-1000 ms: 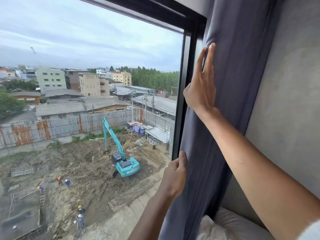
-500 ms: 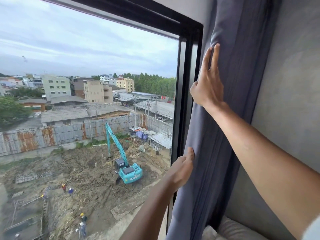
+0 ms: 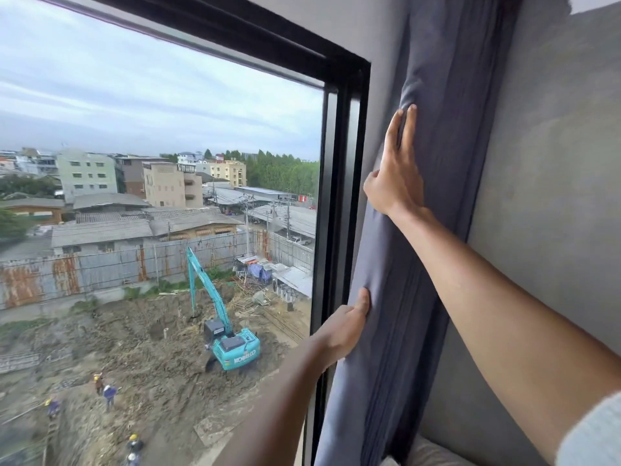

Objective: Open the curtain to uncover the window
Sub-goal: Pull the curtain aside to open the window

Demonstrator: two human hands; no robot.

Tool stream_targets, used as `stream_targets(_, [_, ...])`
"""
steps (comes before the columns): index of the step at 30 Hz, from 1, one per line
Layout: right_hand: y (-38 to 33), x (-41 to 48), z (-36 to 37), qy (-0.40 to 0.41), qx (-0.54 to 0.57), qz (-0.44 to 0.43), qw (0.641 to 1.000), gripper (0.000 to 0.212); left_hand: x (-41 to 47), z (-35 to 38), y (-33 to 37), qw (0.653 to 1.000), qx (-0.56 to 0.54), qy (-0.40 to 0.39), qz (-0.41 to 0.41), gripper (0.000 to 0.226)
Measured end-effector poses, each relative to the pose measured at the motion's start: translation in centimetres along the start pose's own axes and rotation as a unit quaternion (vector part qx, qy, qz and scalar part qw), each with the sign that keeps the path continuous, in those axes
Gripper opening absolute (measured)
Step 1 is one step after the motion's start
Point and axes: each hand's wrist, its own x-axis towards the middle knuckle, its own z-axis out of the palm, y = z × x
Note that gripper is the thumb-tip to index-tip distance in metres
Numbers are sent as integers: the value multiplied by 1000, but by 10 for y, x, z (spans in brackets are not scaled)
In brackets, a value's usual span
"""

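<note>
Head view: the curtain (image 3: pixel 426 203), blue-grey and bunched into vertical folds, hangs at the right of the window (image 3: pixel 161 129), between the black frame (image 3: pixel 346 196) and the grey wall (image 3: pixel 554 196). It covers none of the glass that shows; its left edge lies just past the frame's right upright.

The right hand (image 3: pixel 396 176) is the higher one. Its palm lies flat against the curtain, fingers (image 3: pixel 408 129) straight and pointing up, thumb out to the left at the fabric's edge. It presses the cloth rather than gripping it, so it is unclenched. Its bare forearm runs down to the lower right, where a pale sleeve (image 3: pixel 594 432) shows at the corner.

The left hand (image 3: pixel 346 327) is lower, at the curtain's left edge beside the frame. The thumb lies on the front of the fabric and the other fingers are hidden behind the fold, so it appears to pinch the edge, though the hold itself is not fully visible.

Through the glass are a cloudy sky, low buildings, a rusted metal fence, a muddy site with a teal excavator (image 3: pixel 232 344), and several workers in hard hats at the lower left. A pale cushion (image 3: pixel 433 455) peeks in below the curtain.
</note>
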Motion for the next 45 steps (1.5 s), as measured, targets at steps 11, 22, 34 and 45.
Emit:
stream_targets(11, [42, 33, -3, -7, -55, 40, 998, 97, 40, 16, 29, 1000, 12, -12, -2, 79])
stream_targets(22, [25, 41, 26, 10, -34, 39, 999, 99, 62, -13, 11, 999, 14, 33, 18, 92])
stream_targets(34, [10, 51, 58, -11, 1, 45, 999, 102, 77, -46, -5, 994, 66, 76, 37, 78])
stream_targets(45, [-10, 49, 63, -33, 28, 62, 997, 99, 57, -65, -16, 994, 76, 68, 29, 66])
